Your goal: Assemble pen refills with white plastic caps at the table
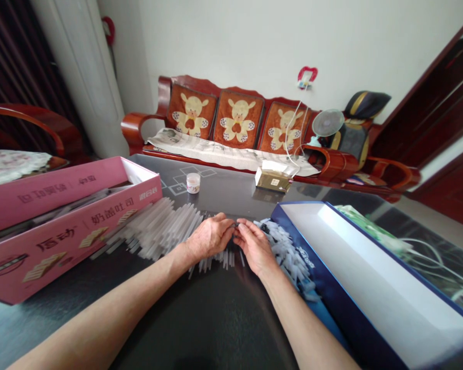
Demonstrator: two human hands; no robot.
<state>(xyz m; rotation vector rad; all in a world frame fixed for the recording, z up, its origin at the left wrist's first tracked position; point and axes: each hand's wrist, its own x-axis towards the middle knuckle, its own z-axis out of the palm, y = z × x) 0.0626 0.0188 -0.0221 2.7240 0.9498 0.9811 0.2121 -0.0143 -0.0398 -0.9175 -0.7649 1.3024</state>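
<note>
My left hand (pixel 213 236) and my right hand (pixel 256 247) meet fingertip to fingertip over the dark table (pixel 224 318). Both are closed in a pinch around a small dark piece (pixel 235 224), too small to name. A spread pile of translucent straw-like tubes (pixel 160 226) lies left of my left hand, and more tube ends stick out beneath it. Beside my right hand is a heap of pale bluish, whitish small pieces (pixel 291 257), whose kind I cannot make out.
A long pink box (pixel 100 221) with dark contents stands at left. At right is a blue box (pixel 386 277) with a white inside, beside a green-and-white packet (pixel 370 226) and white cables. A small white jar (pixel 193 183) and a tissue box (pixel 273 179) stand further back.
</note>
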